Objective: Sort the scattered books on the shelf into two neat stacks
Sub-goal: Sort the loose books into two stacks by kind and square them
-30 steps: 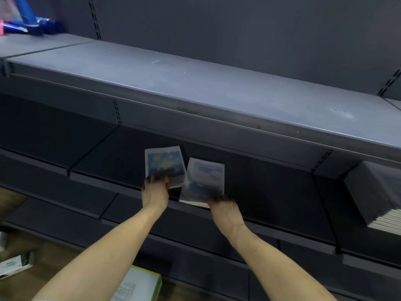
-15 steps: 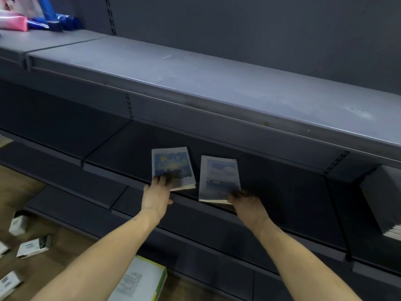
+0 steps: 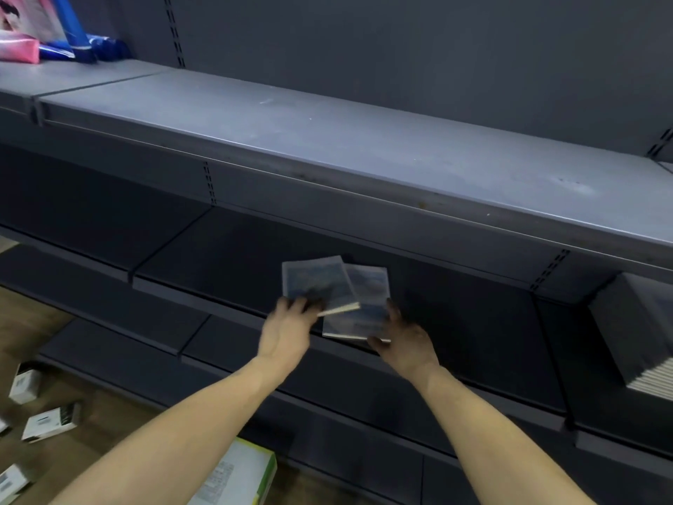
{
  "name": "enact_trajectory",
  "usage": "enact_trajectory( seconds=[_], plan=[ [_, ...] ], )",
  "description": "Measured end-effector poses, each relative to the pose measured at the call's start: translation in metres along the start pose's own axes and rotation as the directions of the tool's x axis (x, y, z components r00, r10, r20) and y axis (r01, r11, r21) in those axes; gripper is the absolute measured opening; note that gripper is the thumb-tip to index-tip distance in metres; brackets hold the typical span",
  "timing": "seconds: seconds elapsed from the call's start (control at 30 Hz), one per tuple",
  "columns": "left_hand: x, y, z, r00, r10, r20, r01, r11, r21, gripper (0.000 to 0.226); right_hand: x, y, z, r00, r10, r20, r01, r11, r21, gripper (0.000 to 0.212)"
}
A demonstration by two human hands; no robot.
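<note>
dark shelf: left hand gripping upper book, right hand gripping lower book

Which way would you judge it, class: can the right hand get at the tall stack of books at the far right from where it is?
Probably yes: the right hand has bare shelf between it and the stack.

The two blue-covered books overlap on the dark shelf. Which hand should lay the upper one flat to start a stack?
Probably the left hand: it holds the near edge of the tilted upper blue-covered book, which overlaps the lower blue-covered book that the right hand steadies.
</note>
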State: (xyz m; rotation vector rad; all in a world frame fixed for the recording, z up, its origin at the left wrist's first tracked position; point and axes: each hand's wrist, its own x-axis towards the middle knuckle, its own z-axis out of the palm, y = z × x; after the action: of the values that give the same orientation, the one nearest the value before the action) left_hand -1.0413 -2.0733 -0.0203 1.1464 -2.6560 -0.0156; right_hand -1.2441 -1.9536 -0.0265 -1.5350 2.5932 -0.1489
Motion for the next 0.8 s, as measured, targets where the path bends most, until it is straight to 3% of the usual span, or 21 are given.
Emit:
enact_trajectory(
  seconds=[0.13,0.4,0.57,0.8],
  plan=[
    [-0.008,0.042,0.010,0.990,0.106,0.090,-0.108,0.994,0.024,0.061,0.010,0.006,-0.002,0.998,0.036,0.060,-0.046,0.984,0.172,0.106],
    [0.010,0.045,0.017,0.982,0.128,0.136,-0.116,0.989,-0.095,0.067,0.004,0.001,-0.005,0.998,0.042,0.037,-0.047,0.987,0.154,0.079],
    [0.013,0.064,0.012,0.971,0.147,0.191,-0.098,0.965,-0.241,0.072,0.004,-0.005,-0.008,0.989,0.144,-0.028,-0.124,0.923,0.363,0.105],
    [0.011,0.066,0.026,0.987,0.099,0.124,-0.054,0.943,-0.327,0.059,0.003,-0.034,0.000,0.978,0.203,0.044,-0.207,0.940,0.271,0.108]
  ],
)
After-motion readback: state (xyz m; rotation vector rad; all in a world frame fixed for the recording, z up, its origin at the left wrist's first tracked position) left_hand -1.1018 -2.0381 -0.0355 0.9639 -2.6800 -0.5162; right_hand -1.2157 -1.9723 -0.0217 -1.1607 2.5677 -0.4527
